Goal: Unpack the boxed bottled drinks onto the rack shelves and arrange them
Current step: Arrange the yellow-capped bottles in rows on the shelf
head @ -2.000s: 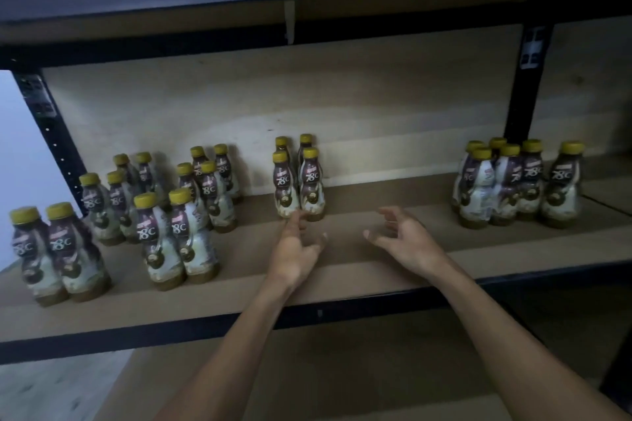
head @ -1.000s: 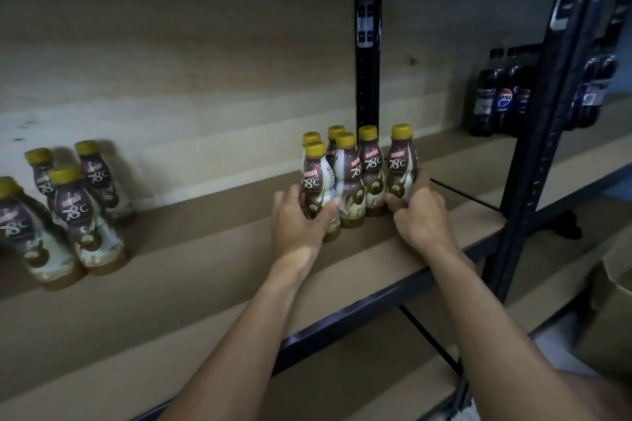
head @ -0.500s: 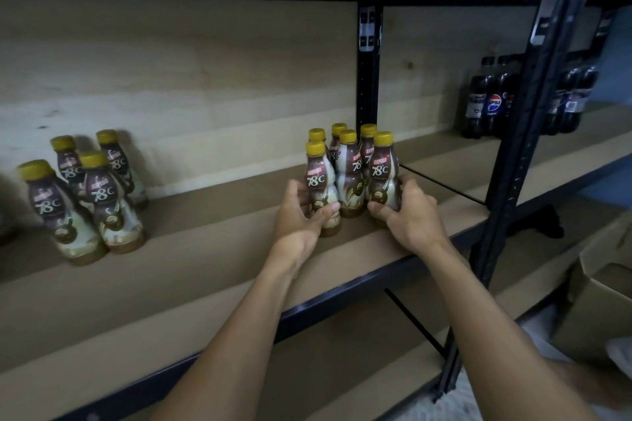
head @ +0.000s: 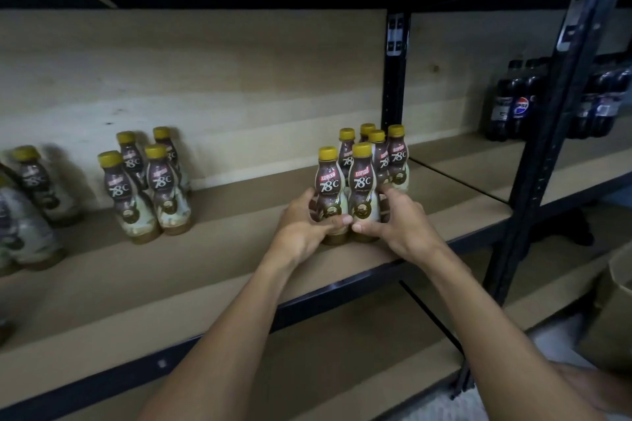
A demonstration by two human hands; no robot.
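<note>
Left hand (head: 304, 225), right hand (head: 398, 220) cup bottle cluster (head: 364, 181) base.

The left hand (head: 304, 227) and right hand (head: 398, 220) are covering the bases of the two front bottles (head: 363, 181), and their far fingers are sitting out of sight behind them. The front bottles are hiding most of the rear bottles (head: 397, 154). The left-edge bottles (head: 24, 232) are appearing blurred and cropped. The rack upright (head: 554, 133) is masking some of the dark soda bottles (head: 513, 106). The frame edge is cutting off the cardboard box (head: 614, 314).

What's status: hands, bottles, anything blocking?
Left hand grips front-left bottle; right hand grips front-right bottle. Both upright on shelf, rear bottles packed behind. Next bottle group apart, to the left.
</note>
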